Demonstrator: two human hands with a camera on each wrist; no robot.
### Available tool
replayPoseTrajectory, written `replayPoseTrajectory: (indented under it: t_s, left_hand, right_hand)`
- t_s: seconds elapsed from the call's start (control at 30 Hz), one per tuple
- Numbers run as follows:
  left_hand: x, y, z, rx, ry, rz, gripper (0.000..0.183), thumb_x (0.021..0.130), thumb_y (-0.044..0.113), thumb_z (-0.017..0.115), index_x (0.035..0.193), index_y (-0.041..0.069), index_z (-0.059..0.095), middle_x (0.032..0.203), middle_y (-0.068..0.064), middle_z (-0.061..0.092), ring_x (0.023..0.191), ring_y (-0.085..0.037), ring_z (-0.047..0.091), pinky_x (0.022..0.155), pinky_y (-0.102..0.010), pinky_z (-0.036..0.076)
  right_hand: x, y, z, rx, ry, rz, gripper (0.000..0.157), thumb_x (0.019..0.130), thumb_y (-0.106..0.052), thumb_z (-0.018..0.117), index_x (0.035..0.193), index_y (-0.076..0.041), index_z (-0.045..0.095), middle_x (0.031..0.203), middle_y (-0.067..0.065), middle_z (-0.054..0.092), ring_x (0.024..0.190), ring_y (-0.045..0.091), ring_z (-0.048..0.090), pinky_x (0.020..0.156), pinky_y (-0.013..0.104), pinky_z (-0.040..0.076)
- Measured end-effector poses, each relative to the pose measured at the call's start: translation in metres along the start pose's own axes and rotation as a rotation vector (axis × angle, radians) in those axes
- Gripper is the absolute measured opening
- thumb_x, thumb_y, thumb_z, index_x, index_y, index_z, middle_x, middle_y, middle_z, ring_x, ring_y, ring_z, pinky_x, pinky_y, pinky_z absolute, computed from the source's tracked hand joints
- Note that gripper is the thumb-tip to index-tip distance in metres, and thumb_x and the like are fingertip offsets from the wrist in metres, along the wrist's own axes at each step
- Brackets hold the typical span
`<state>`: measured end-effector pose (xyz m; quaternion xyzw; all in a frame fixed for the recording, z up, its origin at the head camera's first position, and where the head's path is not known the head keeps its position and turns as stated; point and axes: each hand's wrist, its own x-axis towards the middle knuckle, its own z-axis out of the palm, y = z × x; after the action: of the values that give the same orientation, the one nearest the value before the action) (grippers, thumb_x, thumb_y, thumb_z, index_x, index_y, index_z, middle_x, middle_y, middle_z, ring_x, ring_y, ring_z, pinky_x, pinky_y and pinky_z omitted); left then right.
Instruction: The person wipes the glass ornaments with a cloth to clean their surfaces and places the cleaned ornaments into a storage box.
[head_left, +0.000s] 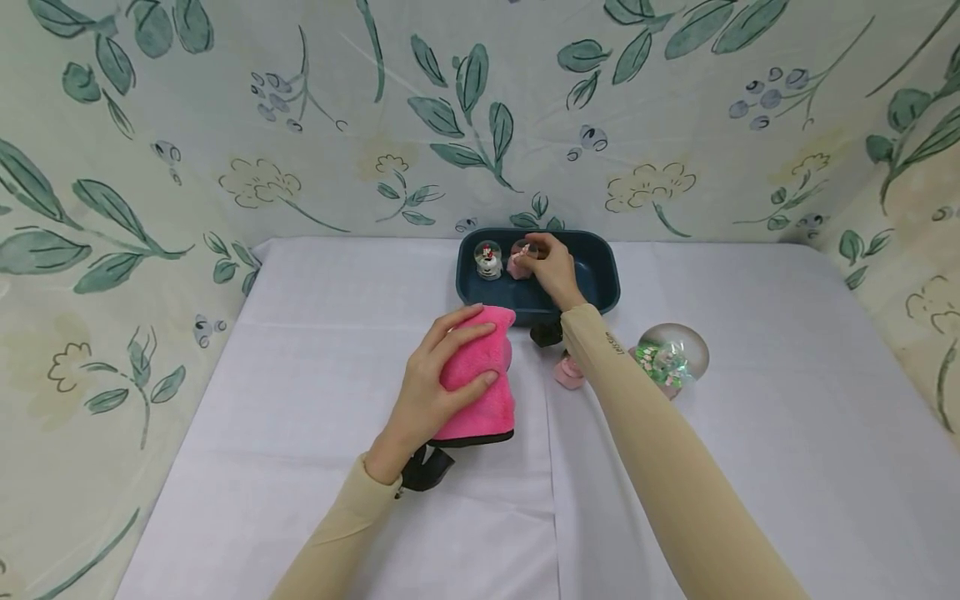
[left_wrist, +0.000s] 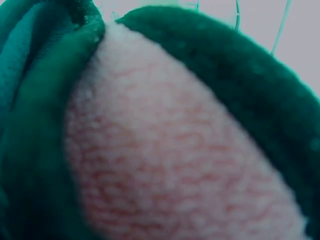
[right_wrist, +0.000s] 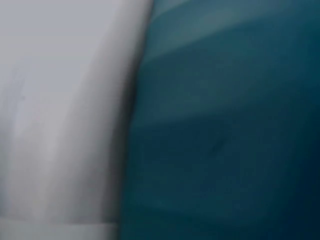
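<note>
My left hand [head_left: 442,375] grips a folded bright pink cloth [head_left: 487,404] with a black edge, thumb and fingers spread over it. A purplish-pink bit shows at the cloth's right side; most of whatever is there is hidden. Over the dark blue tray [head_left: 592,275], my right hand [head_left: 553,271] pinches a small pink-based snow globe [head_left: 519,265] between thumb and fingertips. Left of it in the tray stands another small snow globe [head_left: 488,261] with a red-and-white figure inside. The right wrist view shows the tray's blue wall [right_wrist: 215,150] close up and blurred.
Right of the right forearm lies a larger clear snow globe [head_left: 678,354] with green and white glitter. A pink piece [head_left: 570,372] sits just left of the forearm, partly covered by the sleeve. The white tablecloth [head_left: 337,333] meets a leaf-patterned backdrop [head_left: 322,125] behind the tray.
</note>
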<state>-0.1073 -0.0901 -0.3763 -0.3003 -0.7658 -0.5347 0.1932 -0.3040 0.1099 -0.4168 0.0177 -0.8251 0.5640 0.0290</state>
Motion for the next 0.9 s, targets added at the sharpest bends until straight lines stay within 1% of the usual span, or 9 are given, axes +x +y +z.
replayPoseTrajectory:
  t_s: [0.27,0.4,0.53,0.63,0.83,0.9]
  left_hand:
    - [0.0,0.001,0.0,0.005,-0.005,-0.008,0.054,0.077,0.005,0.077,0.127,0.01,0.058,0.141,-0.006,0.044,0.128,-0.022,0.041,0.082,-0.036,0.054]
    - [0.0,0.001,-0.001,0.002,-0.007,-0.012,0.054,0.077,0.005,0.077,0.127,0.01,0.058,0.141,-0.005,0.044,0.128,-0.022,0.041,0.082,-0.036,0.054]
    - [0.0,0.001,0.001,0.0,-0.011,-0.018,0.054,0.077,0.005,0.077,0.127,0.01,0.058,0.141,-0.006,0.044,0.128,-0.022,0.041,0.082,-0.036,0.054]
    - [-0.001,0.002,0.002,-0.006,-0.014,-0.025,0.054,0.077,0.004,0.077,0.127,0.01,0.058,0.141,-0.007,0.044,0.127,-0.023,0.041,0.081,-0.036,0.054]
    - [0.0,0.001,0.002,-0.002,-0.015,-0.024,0.054,0.077,0.005,0.077,0.128,0.01,0.058,0.141,-0.005,0.044,0.128,-0.022,0.041,0.082,-0.036,0.054]
    - [0.0,0.001,0.002,0.005,-0.009,-0.019,0.054,0.077,0.006,0.077,0.127,0.01,0.058,0.141,-0.005,0.044,0.128,-0.021,0.041,0.083,-0.036,0.054]
  right_hand:
    - [0.001,0.0,0.001,0.0,-0.018,0.018,0.048,0.087,-0.01,0.07,0.132,-0.004,0.054,0.128,0.014,0.057,0.112,0.025,0.054,0.094,0.038,0.045]
    - [0.001,0.0,0.002,0.002,0.003,0.018,0.048,0.087,-0.009,0.07,0.132,-0.004,0.055,0.126,0.015,0.058,0.113,0.026,0.055,0.093,0.038,0.046]
    - [-0.001,-0.002,-0.001,0.012,0.028,0.015,0.046,0.087,-0.008,0.07,0.131,-0.003,0.056,0.127,0.015,0.058,0.115,0.026,0.053,0.096,0.036,0.044]
    - [-0.004,-0.004,-0.004,0.047,0.039,0.004,0.044,0.088,-0.007,0.068,0.13,-0.002,0.056,0.128,0.015,0.057,0.117,0.025,0.051,0.099,0.034,0.042]
    - [-0.009,-0.014,-0.012,0.173,0.034,-0.024,0.044,0.089,-0.006,0.066,0.131,0.001,0.054,0.131,0.015,0.055,0.12,0.024,0.05,0.101,0.034,0.04]
    - [-0.011,-0.018,-0.014,0.216,0.025,-0.037,0.044,0.089,-0.007,0.066,0.131,0.0,0.054,0.132,0.016,0.053,0.12,0.024,0.049,0.1,0.034,0.04]
